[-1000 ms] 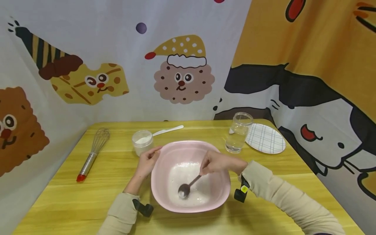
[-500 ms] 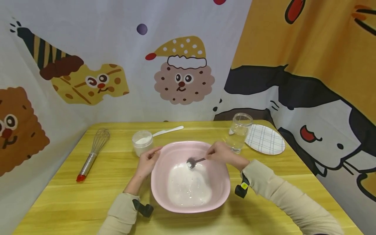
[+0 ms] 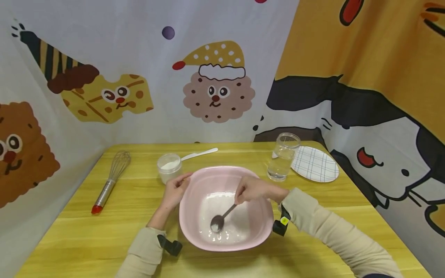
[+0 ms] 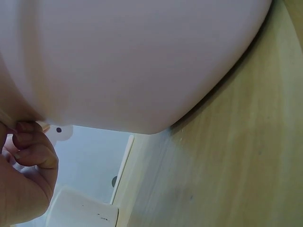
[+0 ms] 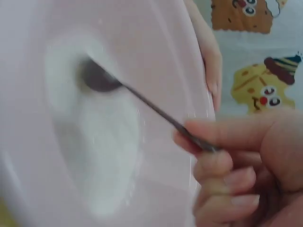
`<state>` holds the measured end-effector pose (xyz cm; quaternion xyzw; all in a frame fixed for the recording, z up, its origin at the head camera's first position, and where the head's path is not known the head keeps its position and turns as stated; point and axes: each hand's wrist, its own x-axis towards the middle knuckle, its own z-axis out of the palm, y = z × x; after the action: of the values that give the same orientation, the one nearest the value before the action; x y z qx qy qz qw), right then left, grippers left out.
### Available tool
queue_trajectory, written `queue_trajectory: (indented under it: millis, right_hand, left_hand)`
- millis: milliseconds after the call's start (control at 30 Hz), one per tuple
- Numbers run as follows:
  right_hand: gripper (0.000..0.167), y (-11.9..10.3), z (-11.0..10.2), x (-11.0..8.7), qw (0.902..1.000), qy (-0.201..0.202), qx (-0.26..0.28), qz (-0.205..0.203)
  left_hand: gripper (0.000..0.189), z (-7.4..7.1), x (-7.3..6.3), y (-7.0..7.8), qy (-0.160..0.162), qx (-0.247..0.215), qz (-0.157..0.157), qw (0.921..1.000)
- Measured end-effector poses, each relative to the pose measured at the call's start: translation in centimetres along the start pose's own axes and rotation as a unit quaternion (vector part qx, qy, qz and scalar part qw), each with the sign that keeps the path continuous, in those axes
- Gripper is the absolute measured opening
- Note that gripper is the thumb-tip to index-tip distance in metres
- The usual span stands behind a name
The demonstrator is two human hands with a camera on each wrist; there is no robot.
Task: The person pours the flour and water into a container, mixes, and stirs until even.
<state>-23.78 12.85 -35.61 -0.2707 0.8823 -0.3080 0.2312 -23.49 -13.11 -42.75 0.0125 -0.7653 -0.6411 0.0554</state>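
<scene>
Head view: pink basin (image 3: 189,210) sat at your 12 o'clock. Your left hand (image 3: 175,189) pinched its rim at 10; your right hand (image 3: 251,189) gripped the dark spoon (image 3: 219,220), tip at the basin's 7 o'clock, in or just over the white liquid (image 3: 239,224), couldn't tell. Looked like a stir: doing it well called for a firm rim hold, low sweeps past every wall, no splash.
</scene>
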Motion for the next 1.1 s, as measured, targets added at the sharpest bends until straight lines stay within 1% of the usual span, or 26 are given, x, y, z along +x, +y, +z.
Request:
queue_trajectory:
  millis: [67,100,133,167,200,233,300,367,433,467,500,533,567,600,667,700,733,767,800,833,900,967,1000,1033,1067,1100]
  right_hand:
    - [0.007,0.5,-0.3,0.3,0.9975,0.064,-0.028,0.003]
    - [0.007,0.8,-0.4,0.4,0.9953,0.092,-0.031,0.007]
    - [0.008,1.0,-0.3,0.7,0.9932,0.112,-0.031,0.011]
    - [0.009,1.2,-0.2,0.9,0.9918,0.124,-0.027,0.015]
    - [0.009,1.3,0.0,1.1,0.9916,0.127,-0.018,0.016]
    - [0.009,1.3,0.2,1.2,0.9926,0.119,-0.005,0.021]
    - [0.01,1.1,0.7,1.4,0.996,0.078,0.034,0.028]
    - [0.008,0.8,1.1,1.3,0.9972,0.013,0.062,0.042]
    - [0.008,0.5,1.3,1.1,0.9947,-0.046,0.077,0.051]
    - [0.007,0.5,1.3,1.1,0.9935,-0.063,0.079,0.053]
    - [0.007,0.5,1.2,1.0,0.9935,-0.067,0.074,0.054]
    - [0.007,0.5,1.1,1.1,0.9951,-0.057,0.061,0.053]
    - [0.007,0.6,0.9,1.1,0.997,-0.034,0.05,0.049]
    - [0.008,0.8,0.7,1.2,0.9981,-0.003,0.038,0.048]
    - [0.009,1.2,0.3,1.5,0.9965,0.061,0.021,0.053]
    - [0.01,1.4,0.2,1.6,0.9948,0.086,0.014,0.053]
    - [0.01,1.5,0.2,1.7,0.9931,0.103,0.012,0.054]
    - [0.01,1.6,0.3,1.6,0.9927,0.108,0.017,0.051]
    - [0.01,1.5,0.5,1.6,0.9934,0.098,0.03,0.051]
    - [0.011,1.3,0.7,1.5,0.9951,0.074,0.045,0.048]
    - [0.011,0.7,1.3,1.3,0.9965,0.009,0.072,0.041]
    - [0.012,0.1,1.6,1.0,0.993,-0.056,0.098,0.036]
    - [0.012,-0.1,1.6,0.9,0.9903,-0.078,0.108,0.039]
    - [0.012,-0.2,1.6,0.8,0.9893,-0.089,0.108,0.042]
    - [0.011,-0.3,1.5,0.8,0.9899,-0.083,0.107,0.043]
    - [0.01,-0.2,1.4,0.8,0.9925,-0.062,0.097,0.041]
  left_hand:
    - [0.029,0.0,-0.1,0.1,-0.001,0.0,0.004,1.0]
    - [0.029,0.0,-0.1,0.1,-0.002,0.0,0.005,1.0]
    - [0.029,0.1,-0.2,0.1,-0.002,0.0,0.005,1.0]
    - [0.029,0.1,-0.2,0.0,-0.003,0.001,0.005,1.0]
    - [0.029,0.1,-0.2,0.0,-0.003,-0.001,0.005,1.0]
    - [0.029,0.0,-0.3,0.0,-0.003,0.001,0.005,1.0]
    - [0.028,0.0,-0.3,-0.1,-0.001,0.003,0.005,1.0]
    - [0.028,0.0,-0.3,-0.1,0.0,0.007,0.006,1.0]
    - [0.028,0.0,-0.3,-0.1,0.001,0.011,0.006,0.9999]
    - [0.028,0.0,-0.3,0.0,0.0,0.013,0.006,0.9999]
    - [0.028,0.0,-0.3,0.0,-0.001,0.012,0.006,0.9999]
    - [0.028,0.0,-0.2,0.0,-0.001,0.012,0.006,0.9999]
    - [0.028,0.0,-0.2,0.1,-0.002,0.011,0.007,0.9999]
    - [0.028,0.0,-0.4,0.5,-0.004,0.01,0.003,0.9999]
    - [0.028,-0.1,-0.4,0.5,-0.005,0.007,0.002,1.0]
    - [0.028,-0.1,-0.4,0.5,-0.005,0.005,0.004,1.0]
    - [0.028,-0.1,-0.4,0.4,-0.007,0.005,0.005,1.0]
    - [0.028,-0.1,-0.4,0.4,-0.008,0.006,0.005,0.9999]
    - [0.028,-0.1,-0.4,0.4,-0.008,0.009,0.006,0.9999]
    - [0.028,-0.1,-0.2,-0.1,-0.007,0.008,0.009,0.9999]
    - [0.028,-0.1,-0.2,-0.1,-0.006,0.011,0.011,0.9999]
    - [0.028,-0.1,-0.2,-0.2,-0.004,0.015,0.013,0.9998]
    - [0.028,-0.1,-0.2,-0.2,-0.004,0.017,0.014,0.9998]
    - [0.027,-0.1,-0.1,-0.2,-0.004,0.016,0.016,0.9997]
    - [0.028,-0.1,-0.1,-0.2,-0.004,0.017,0.019,0.9997]
    - [0.027,-0.1,-0.1,-0.2,-0.004,0.016,0.021,0.9996]
